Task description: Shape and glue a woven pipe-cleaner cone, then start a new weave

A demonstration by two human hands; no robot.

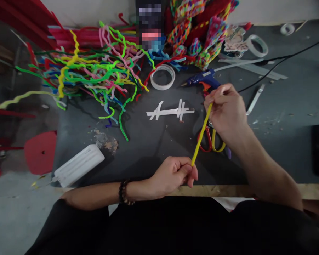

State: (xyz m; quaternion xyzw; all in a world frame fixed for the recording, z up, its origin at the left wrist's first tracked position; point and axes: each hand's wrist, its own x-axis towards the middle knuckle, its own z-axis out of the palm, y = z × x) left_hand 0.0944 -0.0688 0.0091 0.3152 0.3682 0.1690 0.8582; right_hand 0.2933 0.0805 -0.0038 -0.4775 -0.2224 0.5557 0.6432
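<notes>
We are pinching a yellow pipe cleaner (201,136) taut: left hand (172,175) gripping its near end, right hand (227,111) closed on its far end. Scissors (211,140) are lying beneath.

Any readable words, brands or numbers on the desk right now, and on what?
None can be read.
Printed card by the tape roll: marks too blurred.
Blue glue gun: pale label, illegible.
Yellow pipe cleaner held between left hand and right hand: no text.
</notes>
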